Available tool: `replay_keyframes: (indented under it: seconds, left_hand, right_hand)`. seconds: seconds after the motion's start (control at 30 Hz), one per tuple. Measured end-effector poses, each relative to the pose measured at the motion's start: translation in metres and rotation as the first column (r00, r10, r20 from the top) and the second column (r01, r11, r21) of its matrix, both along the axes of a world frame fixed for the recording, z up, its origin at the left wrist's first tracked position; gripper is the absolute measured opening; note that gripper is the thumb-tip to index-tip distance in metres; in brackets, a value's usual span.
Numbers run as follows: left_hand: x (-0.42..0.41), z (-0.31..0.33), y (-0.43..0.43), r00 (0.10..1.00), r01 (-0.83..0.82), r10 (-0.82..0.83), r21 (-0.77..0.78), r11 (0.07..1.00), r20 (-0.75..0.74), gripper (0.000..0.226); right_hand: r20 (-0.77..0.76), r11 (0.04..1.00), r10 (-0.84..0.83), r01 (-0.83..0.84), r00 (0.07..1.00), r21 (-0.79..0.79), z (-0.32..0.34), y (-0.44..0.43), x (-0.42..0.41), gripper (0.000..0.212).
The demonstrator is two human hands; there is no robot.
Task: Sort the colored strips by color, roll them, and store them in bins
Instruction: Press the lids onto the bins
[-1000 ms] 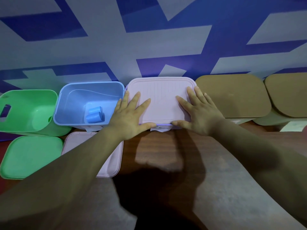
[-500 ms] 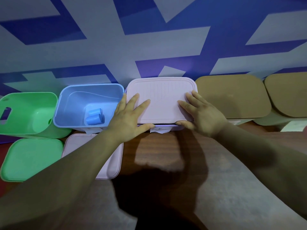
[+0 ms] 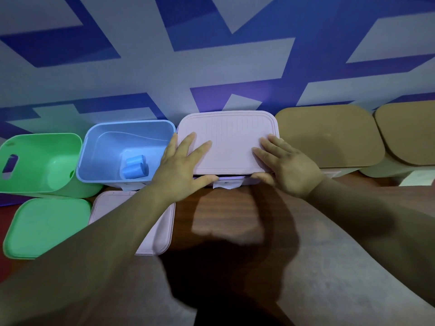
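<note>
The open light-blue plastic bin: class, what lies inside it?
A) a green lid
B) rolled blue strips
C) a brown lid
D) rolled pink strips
B: rolled blue strips lie on the floor of the open light-blue plastic bin, and nothing else shows inside it.

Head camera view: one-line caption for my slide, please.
Left hand and right hand lie flat on the pink lid, beside the open blue bin holding blue rolls.

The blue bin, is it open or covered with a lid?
Open. The blue bin has no lid on it; its inside shows, with blue rolls lying on its floor.
</note>
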State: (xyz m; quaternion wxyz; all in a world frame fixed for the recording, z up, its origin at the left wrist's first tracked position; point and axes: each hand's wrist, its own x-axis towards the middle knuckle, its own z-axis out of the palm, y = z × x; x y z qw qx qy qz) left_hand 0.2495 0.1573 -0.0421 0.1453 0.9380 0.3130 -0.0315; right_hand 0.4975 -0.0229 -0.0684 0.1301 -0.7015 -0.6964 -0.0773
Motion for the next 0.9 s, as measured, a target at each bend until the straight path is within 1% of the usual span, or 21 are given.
replay_keyframes:
  seconds: [0.1, 0.2, 0.3, 0.4, 0.67, 0.9]
  left_hand:
    - [-0.001, 0.002, -0.002, 1.0, 0.005, -0.004, 0.019, 1.0, -0.027, 0.088]
    - [-0.007, -0.001, -0.009, 0.999, 0.016, -0.013, 0.074, 0.997, -0.048, 0.085]
    - [-0.011, -0.007, -0.013, 0.998, 0.039, -0.032, 0.128, 0.991, -0.054, 0.086]
    - [-0.012, -0.009, -0.012, 0.996, 0.051, -0.038, 0.167, 0.985, -0.079, 0.087]
    - [-0.005, -0.006, -0.006, 0.992, 0.057, -0.039, 0.151, 0.987, -0.122, 0.085]
    - [-0.007, -0.008, -0.008, 0.994, 0.046, -0.03, 0.153, 0.987, -0.108, 0.086]
  right_hand:
    - [-0.008, 0.999, 0.012, -0.012, 1.0, 0.035, -0.004, -0.002, -0.002, 0.071]
    - [-0.007, 0.999, 0.013, -0.013, 1.0, 0.031, -0.004, -0.005, -0.002, 0.074]
    - [0.027, 1.0, 0.009, -0.01, 1.0, 0.019, -0.007, -0.007, -0.005, 0.072]
    - [0.043, 0.999, -0.006, 0.004, 0.999, 0.041, -0.009, -0.007, -0.01, 0.068]
    - [0.026, 0.999, -0.041, 0.04, 0.999, 0.016, -0.007, -0.005, -0.009, 0.065]
    - [0.008, 1.0, -0.01, 0.011, 1.0, -0.026, -0.008, -0.003, -0.005, 0.067]
